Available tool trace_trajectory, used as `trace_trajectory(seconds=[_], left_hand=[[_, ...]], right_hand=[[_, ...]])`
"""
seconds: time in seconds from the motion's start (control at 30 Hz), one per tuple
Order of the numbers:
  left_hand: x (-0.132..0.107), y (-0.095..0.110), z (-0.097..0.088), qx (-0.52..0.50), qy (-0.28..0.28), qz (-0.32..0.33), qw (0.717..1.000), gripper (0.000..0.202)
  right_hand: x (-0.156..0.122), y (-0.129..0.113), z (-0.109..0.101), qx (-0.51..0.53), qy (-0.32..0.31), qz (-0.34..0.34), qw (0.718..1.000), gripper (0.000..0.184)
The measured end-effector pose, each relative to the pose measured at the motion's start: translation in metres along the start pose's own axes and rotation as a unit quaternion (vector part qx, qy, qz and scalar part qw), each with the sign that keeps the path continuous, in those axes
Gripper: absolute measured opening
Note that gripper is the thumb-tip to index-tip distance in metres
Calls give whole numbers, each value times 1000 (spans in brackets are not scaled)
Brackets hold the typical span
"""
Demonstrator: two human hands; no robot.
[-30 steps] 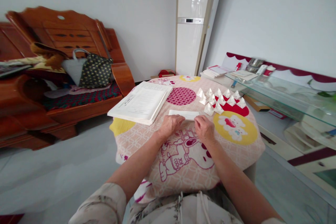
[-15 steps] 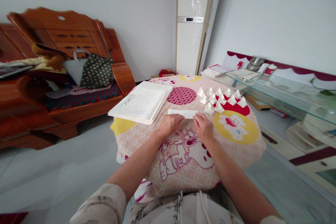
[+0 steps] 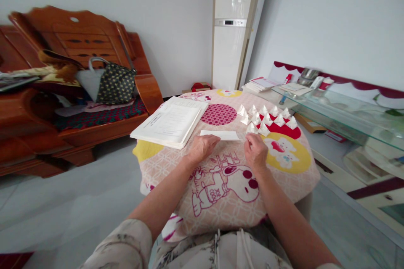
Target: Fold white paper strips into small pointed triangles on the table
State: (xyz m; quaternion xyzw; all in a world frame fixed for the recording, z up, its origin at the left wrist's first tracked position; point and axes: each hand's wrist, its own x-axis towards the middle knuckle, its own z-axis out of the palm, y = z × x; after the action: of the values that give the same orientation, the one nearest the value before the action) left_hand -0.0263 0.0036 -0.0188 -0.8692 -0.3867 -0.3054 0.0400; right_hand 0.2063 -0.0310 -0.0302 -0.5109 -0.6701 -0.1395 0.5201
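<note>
A white paper strip (image 3: 220,135) lies flat on the patterned tablecloth (image 3: 221,185). My left hand (image 3: 203,147) rests on the cloth with bent fingers pressing the strip's near left edge. My right hand (image 3: 255,150) is off the strip, just right of its end. Its fingers are curled together, and I cannot see what, if anything, they pinch. Right behind its fingertips stand several small folded white paper shapes (image 3: 267,118) in rows. The nearest folded shape (image 3: 251,128) almost touches my right fingers.
A stack of printed sheets (image 3: 170,122) lies on the table's left. A wooden bench (image 3: 63,105) with a spotted bag (image 3: 115,84) stands at left. A tall white appliance (image 3: 232,29) stands behind. A glass shelf unit (image 3: 344,113) runs along the right.
My right hand has left the strip's right end and moved right, toward the folded shapes. My left hand stays at the strip. The strip now lies flat.
</note>
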Motion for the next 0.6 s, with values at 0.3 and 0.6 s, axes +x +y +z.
trace_trajectory(seconds=[0.3, 0.6], left_hand=[[4, 16, 2, -25, -27, 24, 999, 19], [4, 15, -6, -15, -3, -19, 1000, 11]], right_hand=[[-9, -30, 16, -13, -148, -71, 986, 26], [-7, -24, 9, -2, -141, -45, 989, 28]])
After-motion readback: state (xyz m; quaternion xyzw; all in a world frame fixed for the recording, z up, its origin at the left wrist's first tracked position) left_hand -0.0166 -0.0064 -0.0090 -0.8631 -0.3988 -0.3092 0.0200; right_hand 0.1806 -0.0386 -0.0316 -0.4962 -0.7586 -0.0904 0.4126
